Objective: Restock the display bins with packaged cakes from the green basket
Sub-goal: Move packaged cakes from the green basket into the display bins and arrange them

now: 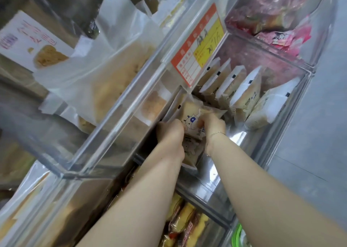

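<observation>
So we've got both hands down in the clear display bin (293, 88) right now. Our left hand (170, 132) and right hand (213, 123) are each curled onto the same cow-print cake packet (191, 119), one on each edge, thumbs tucked out of sight. Two hands probably because the wrapper is floppy and we want it going in upright, face out, not slumped. A second packet (191, 152) with the same print sits just below the held one, between our wrists; can't tell if it's held or just resting in the bin.

Beyond the held packet, toward the far end of the same bin, there's a row of standing packets (242, 88) leaning on each other like files. That's likely why ours goes at the near end: it props against the row. Above the held packet, the orange-and-yellow price tag (199, 45) is clipped to the bin's edge.

A sliver of the green basket (237, 237) peeks in well below the held packet, at the bottom edge.
</observation>
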Demonstrator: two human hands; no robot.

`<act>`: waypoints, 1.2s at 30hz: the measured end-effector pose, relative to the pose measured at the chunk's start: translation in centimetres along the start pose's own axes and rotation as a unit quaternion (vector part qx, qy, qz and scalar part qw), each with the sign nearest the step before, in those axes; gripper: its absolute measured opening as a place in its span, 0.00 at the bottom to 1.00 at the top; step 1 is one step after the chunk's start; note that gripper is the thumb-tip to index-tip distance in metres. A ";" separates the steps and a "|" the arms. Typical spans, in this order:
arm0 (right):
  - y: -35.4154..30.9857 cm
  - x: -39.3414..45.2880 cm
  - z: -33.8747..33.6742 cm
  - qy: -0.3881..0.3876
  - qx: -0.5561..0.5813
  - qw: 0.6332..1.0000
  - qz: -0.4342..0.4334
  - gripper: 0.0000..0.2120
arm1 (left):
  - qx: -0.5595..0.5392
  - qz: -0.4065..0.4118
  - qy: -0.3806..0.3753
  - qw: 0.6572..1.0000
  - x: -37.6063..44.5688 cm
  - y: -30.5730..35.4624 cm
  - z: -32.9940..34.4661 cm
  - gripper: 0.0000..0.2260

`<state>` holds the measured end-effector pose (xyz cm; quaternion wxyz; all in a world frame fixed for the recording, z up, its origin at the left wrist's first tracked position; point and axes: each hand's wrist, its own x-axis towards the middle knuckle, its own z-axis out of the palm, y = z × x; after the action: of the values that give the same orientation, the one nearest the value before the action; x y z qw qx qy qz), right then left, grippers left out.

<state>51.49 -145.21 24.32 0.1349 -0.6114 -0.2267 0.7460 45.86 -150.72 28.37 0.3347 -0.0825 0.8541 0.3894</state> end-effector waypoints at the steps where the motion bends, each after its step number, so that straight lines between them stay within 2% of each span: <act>1: 0.1 -0.1 -0.1 -0.006 -0.015 1.000 -0.015 0.24 | 0.043 0.007 0.003 0.999 -0.1 0.3 0.1 0.14; 3: 0.3 -0.6 -0.6 -0.028 -0.016 0.999 -0.024 0.26 | 0.145 0.028 -0.012 0.989 -0.3 0.8 0.1 0.17; 5: 0.3 -0.8 -0.7 -0.053 -0.006 0.999 -0.007 0.29 | 0.276 0.059 -0.026 0.959 -0.6 1.0 -0.1 0.21; 7: 0.0 -0.9 -0.8 -0.066 -0.030 0.997 0.011 0.30 | 0.418 0.093 -0.021 0.904 -1.0 0.6 -0.6 0.28; 10: -0.5 -0.9 -1.1 -0.074 -0.093 0.992 0.031 0.28 | 0.599 0.097 0.015 0.795 -1.6 0.0 -1.3 0.38; 13: -0.4 -0.8 -1.2 -0.067 -0.113 0.991 0.033 0.28 | 0.703 0.084 0.029 0.706 -2.1 -0.3 -1.7 0.32; 17: 0.3 0.0 -1.4 -0.015 -0.120 0.993 0.013 0.30 | 0.771 0.103 0.004 0.628 -2.9 -0.6 -2.2 0.26; 19: 0.3 0.3 -1.4 0.023 -0.135 0.991 0.000 0.30 | 0.764 0.130 -0.023 0.631 -3.6 -0.5 -2.2 0.25; 22: 0.6 0.2 -1.6 0.056 -0.219 0.974 -0.028 0.27 | 0.683 0.158 -0.115 0.704 -5.0 -0.7 -2.5 0.15; 23: 0.6 0.2 -1.6 0.058 -0.234 0.970 -0.042 0.25 | 0.656 0.171 -0.144 0.721 -5.4 -0.7 -2.7 0.12; 25: 0.6 0.1 -1.8 0.043 -0.240 0.968 -0.052 0.22 | 0.624 0.201 -0.174 0.735 -6.0 -0.6 -3.2 0.14; 28: 0.1 -0.3 -2.3 0.023 -0.294 0.953 -0.064 0.19 | 0.606 0.235 -0.169 0.741 -6.0 -0.7 -3.4 0.19; 31: -1.0 -1.3 -3.3 0.002 -0.321 0.945 -0.069 0.19 | 0.579 0.256 -0.147 0.760 -5.6 -0.8 -3.0 0.18; 36: -3.1 -4.2 -5.3 -0.072 -0.249 0.964 -0.059 0.16 | 0.511 0.261 -0.108 0.812 -5.2 -1.1 -2.8 0.21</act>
<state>57.31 -143.64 28.69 0.0054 -0.5559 -0.4504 0.6987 48.82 -154.12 32.29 0.3048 0.3693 0.8776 -0.0235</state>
